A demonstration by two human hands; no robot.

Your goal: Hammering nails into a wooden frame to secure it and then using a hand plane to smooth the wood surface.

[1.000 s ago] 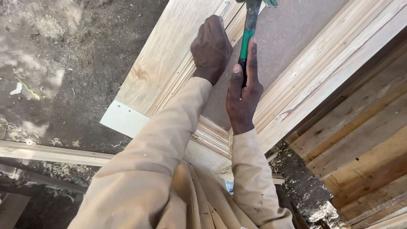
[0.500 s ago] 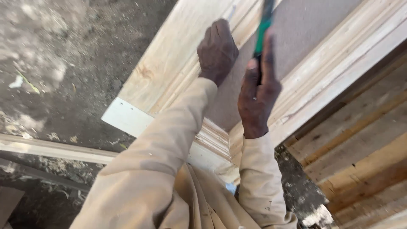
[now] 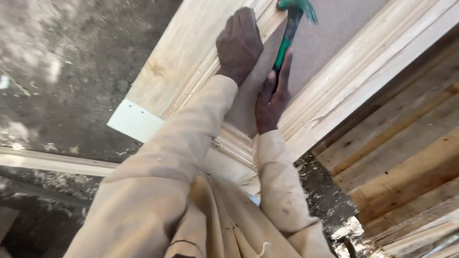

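A hammer (image 3: 288,36) with a green and black handle is held in the right hand (image 3: 271,98), just right of the frame's centre near the top. The fingers (image 3: 285,67) are closed round the lower, black part of the handle, with one finger stretched up along it. The green hammer head sits at the top edge of the frame, over the grey-brown panel (image 3: 330,36) of a wooden door frame (image 3: 191,57).

The left hand (image 3: 238,44) is seen to the left of the hammer, in the upper middle of the frame. It is laid knuckles-up on the pale moulding (image 3: 203,79) that borders the panel, its fingers curled downward against the wood; whether anything is pinched under them cannot be told, since the fingertips are hidden.

The door frame runs diagonally from the lower centre to the upper right. Its broad pine stile lies left of the left hand, and a second moulded stile (image 3: 363,67) is seen on the right of the panel. A white strip (image 3: 131,122) is fixed across the lower end of the frame, at the left of centre.

Both arms are covered by tan sleeves (image 3: 191,143) filling the lower middle. Stacked timber planks (image 3: 406,157) lie at the right, and a dusty floor (image 3: 71,71) with wood shavings occupies the left.
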